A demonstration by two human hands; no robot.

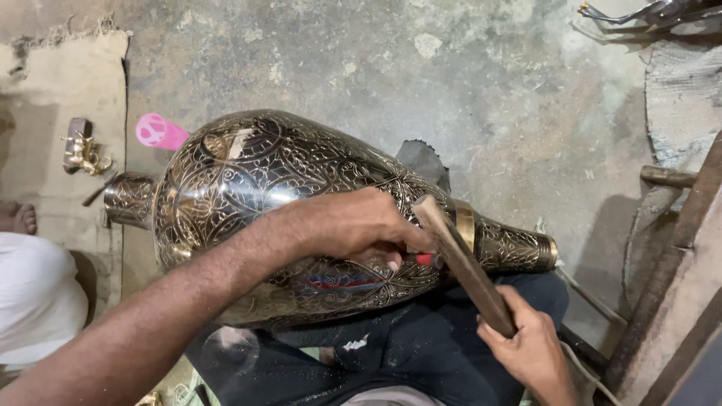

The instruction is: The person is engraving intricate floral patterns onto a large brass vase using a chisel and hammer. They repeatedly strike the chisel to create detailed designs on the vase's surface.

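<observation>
Nearest the camera, the right hand (529,344) is clenched around the lower end of a wooden stick (462,263), which slants up and to the left; its upper end lies just above the left hand's knuckles. The wrist runs off the bottom edge. The person's lap, in dark trousers (406,353) dusted with pale flecks, lies beneath.

Across that lap lies a large engraved metal vase (248,173) on its side, neck to the right, foot to the left. The left hand (353,225) rests on its belly, fingers curled tight around a small tool with a red handle (425,259); only the red end shows, and the working tip is hidden under the fingers and the stick. The forearm covers part of the vase's lower side.

At the left edge, a white garment (34,301) and a bare foot (19,218) of another person are cut off. Past the vase's foot lie a pink object (159,131), partly hidden behind the vase, and a small brass figure (84,154), too small to make out. On the right stand rough wooden pieces (681,225). At the top right corner metal tools (647,13) are cropped by the frame, on the grey concrete floor (451,90).
</observation>
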